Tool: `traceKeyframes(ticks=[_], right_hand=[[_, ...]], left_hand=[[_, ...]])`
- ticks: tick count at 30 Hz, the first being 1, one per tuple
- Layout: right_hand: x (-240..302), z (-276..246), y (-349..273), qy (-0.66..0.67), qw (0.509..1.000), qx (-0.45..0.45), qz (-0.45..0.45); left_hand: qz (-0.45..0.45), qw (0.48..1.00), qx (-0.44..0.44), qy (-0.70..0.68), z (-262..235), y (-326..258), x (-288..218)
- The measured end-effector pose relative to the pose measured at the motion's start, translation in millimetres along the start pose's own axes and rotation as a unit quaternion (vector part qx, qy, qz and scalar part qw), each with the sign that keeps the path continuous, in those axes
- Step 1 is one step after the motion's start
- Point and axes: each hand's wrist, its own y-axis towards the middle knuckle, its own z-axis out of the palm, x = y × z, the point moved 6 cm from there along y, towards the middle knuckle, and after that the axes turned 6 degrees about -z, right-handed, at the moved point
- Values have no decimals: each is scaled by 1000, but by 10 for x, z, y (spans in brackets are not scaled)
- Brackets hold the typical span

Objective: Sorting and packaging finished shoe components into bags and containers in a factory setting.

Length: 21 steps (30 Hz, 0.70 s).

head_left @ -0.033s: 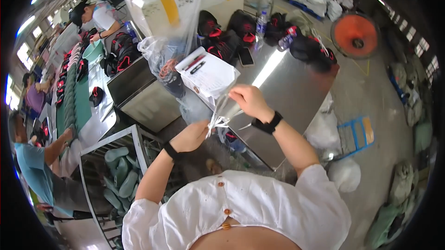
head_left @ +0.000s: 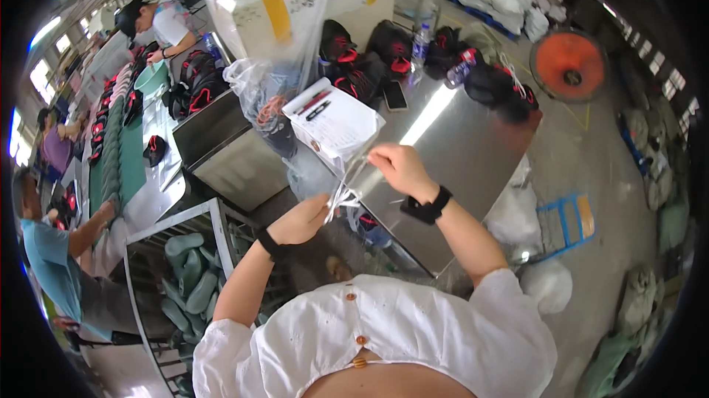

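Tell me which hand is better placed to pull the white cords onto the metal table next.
Probably the right. The right hand seems to pinch the upper strands of the white cords, over the metal table; the left hand is lower, outside the table's left edge.

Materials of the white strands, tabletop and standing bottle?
White strands: probably cord or lace, matte; thin, limp and looping, though plastic strip is possible.
Tabletop: likely bare metal, smooth and semi-glossy; it reflects a bright streak.
Standing bottle: likely clear plastic, shiny; see-through walls.

Own hands (head_left: 298, 222) (head_left: 405, 172): two; phone (head_left: 394, 96): one; fan (head_left: 567, 66): one.
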Motion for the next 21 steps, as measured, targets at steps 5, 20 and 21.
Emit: traceKeyframes(ticks=[5,20,21], right_hand=[[-53,278,18,1,999,2,36],[649,247,-50,94,988,109,-55],[416,102,-2,62,997,42,-9]], left_hand=[[-8,996,56,-63,57,-176,-25],[217,948,-93,213,123,-51,-18],[218,966,-89,102,156,-70,-161]])
